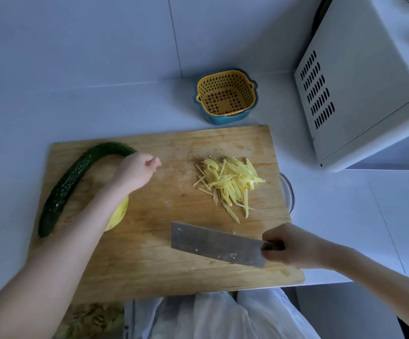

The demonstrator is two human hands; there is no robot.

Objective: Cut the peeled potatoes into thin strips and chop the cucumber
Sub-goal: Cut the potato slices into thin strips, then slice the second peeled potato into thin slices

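A wooden cutting board (149, 265) lies on the white counter. On its right part is a pile of thin yellow potato strips (227, 182). A long curved dark green cucumber (69, 182) lies whole along the board's left edge. A peeled yellow potato (119, 215) rests beside it, mostly hidden under my left forearm. My left hand (135, 171) hovers over the board near the cucumber's far end, fingers curled with nothing in them. My right hand (293, 245) grips the handle of a cleaver (213, 243), its blade flat-side up over the board's near right part.
A yellow strainer basket inside a blue bowl (225, 96) stands behind the board. A white appliance with vent slots (359, 94) fills the right. A glass rim (290, 192) shows past the board's right edge. Peelings (93, 319) lie below the counter front.
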